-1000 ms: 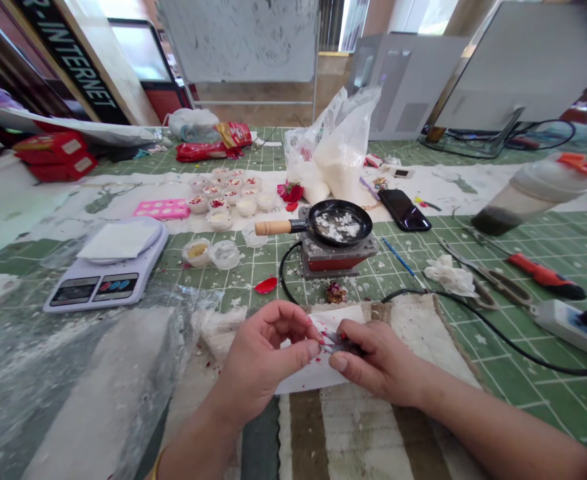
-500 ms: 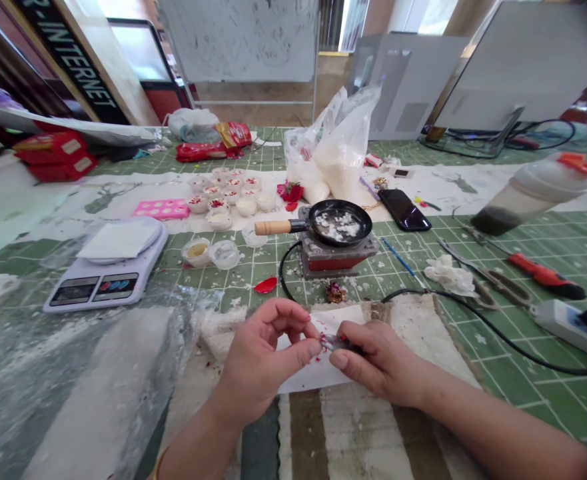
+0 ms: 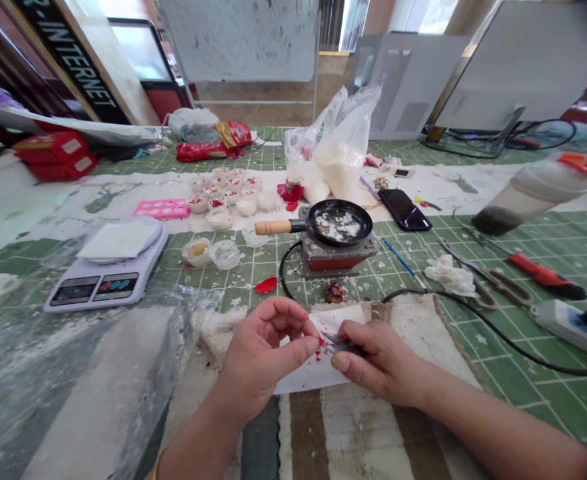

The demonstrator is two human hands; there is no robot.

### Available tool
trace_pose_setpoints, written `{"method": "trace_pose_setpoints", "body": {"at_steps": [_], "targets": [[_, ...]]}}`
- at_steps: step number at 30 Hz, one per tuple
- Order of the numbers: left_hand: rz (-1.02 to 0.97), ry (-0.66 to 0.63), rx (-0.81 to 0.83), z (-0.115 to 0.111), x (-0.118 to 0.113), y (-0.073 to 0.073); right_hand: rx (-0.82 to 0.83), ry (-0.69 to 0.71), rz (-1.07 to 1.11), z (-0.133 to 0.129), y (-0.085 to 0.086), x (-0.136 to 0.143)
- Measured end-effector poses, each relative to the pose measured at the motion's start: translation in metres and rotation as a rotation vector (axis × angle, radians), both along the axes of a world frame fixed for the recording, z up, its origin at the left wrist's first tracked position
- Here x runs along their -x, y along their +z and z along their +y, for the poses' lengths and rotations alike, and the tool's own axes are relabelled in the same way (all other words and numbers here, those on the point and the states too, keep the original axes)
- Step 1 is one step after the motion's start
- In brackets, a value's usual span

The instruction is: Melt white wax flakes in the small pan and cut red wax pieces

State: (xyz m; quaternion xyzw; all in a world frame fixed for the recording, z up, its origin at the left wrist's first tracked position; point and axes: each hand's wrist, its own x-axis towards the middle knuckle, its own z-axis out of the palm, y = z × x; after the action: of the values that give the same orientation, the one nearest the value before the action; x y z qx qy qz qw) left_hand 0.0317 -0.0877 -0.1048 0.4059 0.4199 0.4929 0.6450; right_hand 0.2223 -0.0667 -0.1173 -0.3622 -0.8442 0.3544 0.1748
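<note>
Above a white sheet of paper [image 3: 298,383], my left hand [image 3: 268,353] pinches a small piece of red petal [image 3: 320,341] between thumb and forefinger, the other fingers curled loosely. My right hand [image 3: 380,360] is closed around small dark nippers [image 3: 340,343]; their jaws stand a little apart and point left at the petal piece. My palm and fingers hide most of the nippers' handles. Tiny red bits lie scattered on the paper beneath. Just beyond it sit a dried flower head [image 3: 335,292] and a loose red petal [image 3: 266,285].
A small black pan [image 3: 368,223] with white flakes rests on a hot plate [image 3: 328,260], whose black cable [image 3: 513,337] runs right. Left are small cups [image 3: 224,255] and a kitchen scale [image 3: 123,257]. Scissors [image 3: 483,273], a phone [image 3: 404,209] and a shaker bottle [image 3: 528,193] lie right.
The nippers' jaws have parted slightly, and more red bits show on the paper. Both hands have stayed almost in place.
</note>
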Motion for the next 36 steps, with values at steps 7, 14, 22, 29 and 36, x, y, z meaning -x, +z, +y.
{"method": "trace_pose_setpoints", "body": {"at_steps": [7, 14, 22, 29, 36], "targets": [[-0.064, -0.019, 0.028, 0.0002, 0.0003, -0.0006, -0.046, 0.017, 0.013, -0.0012, 0.0008, 0.0009], [-0.081, -0.030, 0.039, 0.0006, 0.0006, -0.0011, -0.072, 0.005, 0.015, -0.0004, -0.0003, 0.0008], [-0.045, -0.038, 0.045, 0.0000, 0.0001, -0.0010, -0.075, 0.016, 0.015, -0.0012, -0.0008, 0.0004], [-0.088, -0.021, 0.079, -0.0002, 0.0012, -0.0011, -0.053, 0.013, 0.042, -0.0003, -0.0003, 0.0008], [-0.128, -0.033, 0.161, 0.0011, 0.0021, -0.0010, -0.020, 0.005, 0.052, -0.0004, -0.0010, 0.0009]]}}
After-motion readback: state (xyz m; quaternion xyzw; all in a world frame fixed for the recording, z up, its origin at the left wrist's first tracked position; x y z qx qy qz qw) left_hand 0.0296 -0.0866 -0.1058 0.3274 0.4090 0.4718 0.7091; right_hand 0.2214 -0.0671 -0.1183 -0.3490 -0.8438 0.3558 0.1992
